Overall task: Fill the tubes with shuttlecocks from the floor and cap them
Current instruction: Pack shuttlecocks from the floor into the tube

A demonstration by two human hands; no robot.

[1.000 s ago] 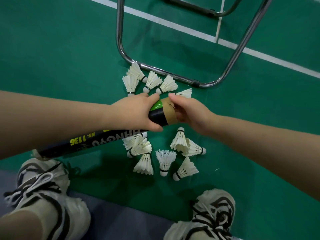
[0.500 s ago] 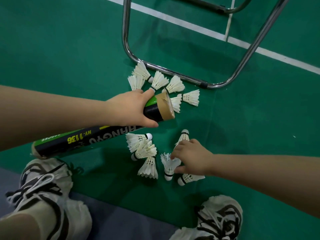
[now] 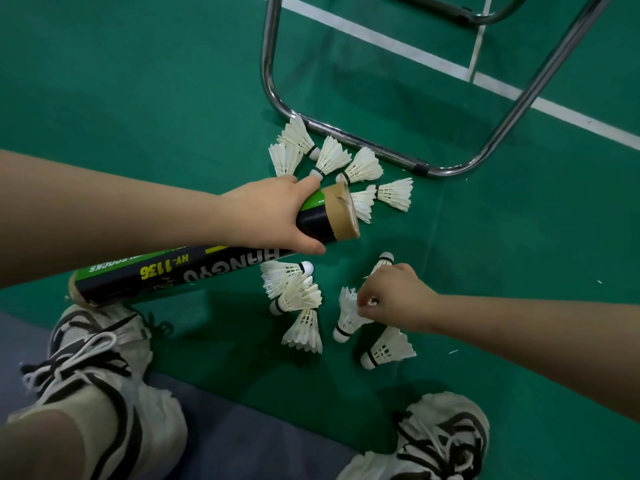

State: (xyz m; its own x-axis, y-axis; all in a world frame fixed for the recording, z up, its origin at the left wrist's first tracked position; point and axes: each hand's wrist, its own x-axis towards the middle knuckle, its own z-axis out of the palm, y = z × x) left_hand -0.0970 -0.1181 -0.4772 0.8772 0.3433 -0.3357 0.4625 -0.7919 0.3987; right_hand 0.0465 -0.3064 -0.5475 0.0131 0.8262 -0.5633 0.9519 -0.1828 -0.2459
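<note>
**Operator:** Left side first?

**Spotter:** Your left shoe (image 3: pixel 104 368) sits at seven o'clock, partly on the grey strip (image 3: pixel 242 441). Above it, your left hand (image 3: pixel 270 213) is wrapped round the tube (image 3: pixel 180 271) near its open end, with the thumb underneath. The tube slants from eight o'clock toward two o'clock, and its brown cardboard mouth is uncapped.

**Operator:** And the middle?

**Spotter:** At twelve o'clock from that mouth, six upper shuttlecocks (image 3: pixel 329 157) fan out on the green floor (image 3: pixel 138 98), just beside the chrome chair frame (image 3: pixel 346 136). At six o'clock from your left hand, three lower shuttlecocks (image 3: pixel 294 292) lie piled, touching each other.

**Operator:** Right side?

**Spotter:** Your right hand (image 3: pixel 394 299) is at four o'clock from the mouth. Its fingers are curled and the fingertips pinch the feather skirt of the pinched shuttlecock (image 3: pixel 346 317), whose cork points toward seven o'clock. A second cork (image 3: pixel 385 261) shows at twelve o'clock from your knuckles, and I cannot tell whether you hold that one too. The lone shuttlecock (image 3: pixel 388 348) lies at six o'clock from the hand. Your right shoe (image 3: pixel 443 441) is at five o'clock.
</note>
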